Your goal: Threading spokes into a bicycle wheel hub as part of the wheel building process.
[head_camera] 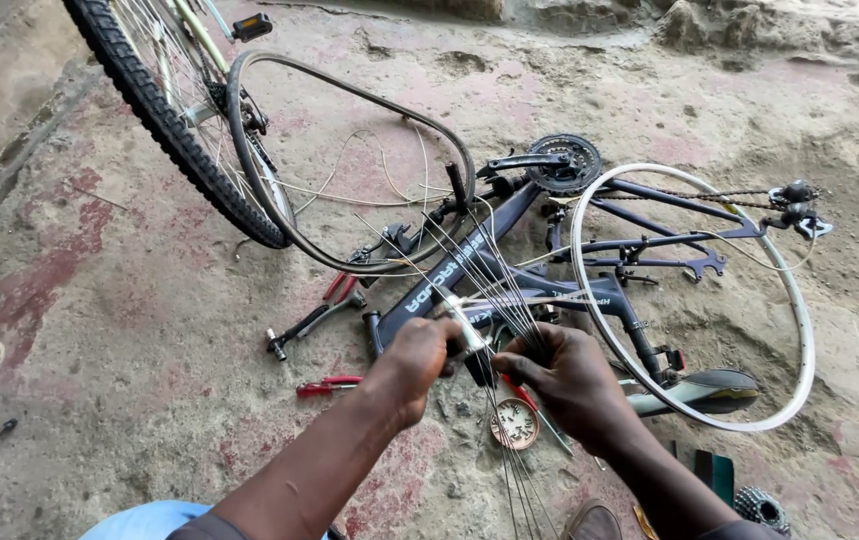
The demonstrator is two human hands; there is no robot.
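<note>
At the bottom of the frame, the left hand (414, 365) and the right hand (569, 380) meet at centre. The left is closed round a silver wheel hub (465, 328); the right pinches a fan of thin spokes (494, 285) rising toward mid-frame. Just below the hands a small round tin (515, 424) with a reddish rim lies on the concrete floor (129, 330). Behind them a dark blue bicycle frame (469, 265) lies flat, white lettering running along its down tube. A bare silver rim (799, 330) rests over it at right, a bent dark rim (249, 170) at upper centre, and a tyred wheel (164, 120) at upper left. Red-handled pliers (327, 385) lie left of the hands.
</note>
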